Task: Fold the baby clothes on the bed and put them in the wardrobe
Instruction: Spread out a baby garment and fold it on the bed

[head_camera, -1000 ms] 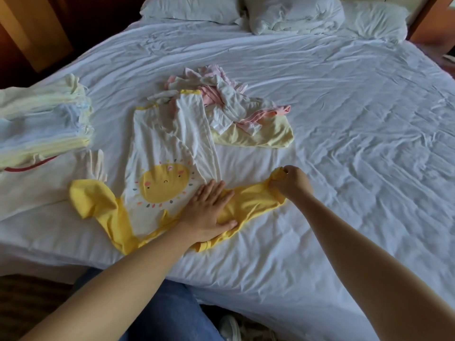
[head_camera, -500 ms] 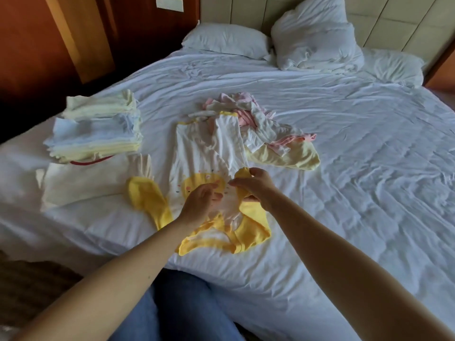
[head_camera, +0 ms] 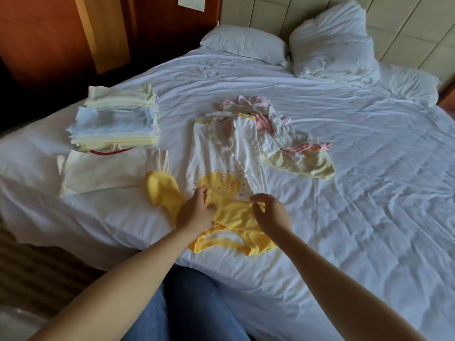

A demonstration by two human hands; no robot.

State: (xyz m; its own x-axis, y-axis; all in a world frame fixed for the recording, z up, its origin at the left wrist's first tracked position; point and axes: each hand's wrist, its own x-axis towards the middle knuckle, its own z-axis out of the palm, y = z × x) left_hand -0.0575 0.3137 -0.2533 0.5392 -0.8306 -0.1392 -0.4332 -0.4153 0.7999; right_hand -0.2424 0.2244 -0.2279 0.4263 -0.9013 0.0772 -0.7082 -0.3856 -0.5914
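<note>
1. Both hands are seen in the head view, low at the centre. The left hand (head_camera: 197, 212) is closed on a fold of yellow fabric at the chest of the sun-print baby suit (head_camera: 222, 163); its fingertips are hidden in the cloth.
2. The right hand (head_camera: 270, 215) is curled, the yellow sleeve being pinched between thumb and fingers where it is laid across the suit's chest.
3. The suit is spread flat on the white bed (head_camera: 357, 193), its neck opening toward 6 o'clock and its white legs toward 12 o'clock. The other yellow sleeve lies out toward 9 o'clock; part of the sun print is covered by the hands.
4. An unfolded heap of pink, white and pale-yellow clothes (head_camera: 283, 134) is seen at 1 o'clock from the suit, touching its legs; single garments cannot be told apart.
5. A folded stack (head_camera: 115, 119) is set at 10 o'clock, resting on a flat white garment (head_camera: 103, 173) whose kind cannot be made out.
6. Pillows (head_camera: 330, 43) are seen at 12 o'clock; the rightmost is cut off by the frame edge.
7. Blue trousers (head_camera: 187, 303) are cut off at the bottom edge.
</note>
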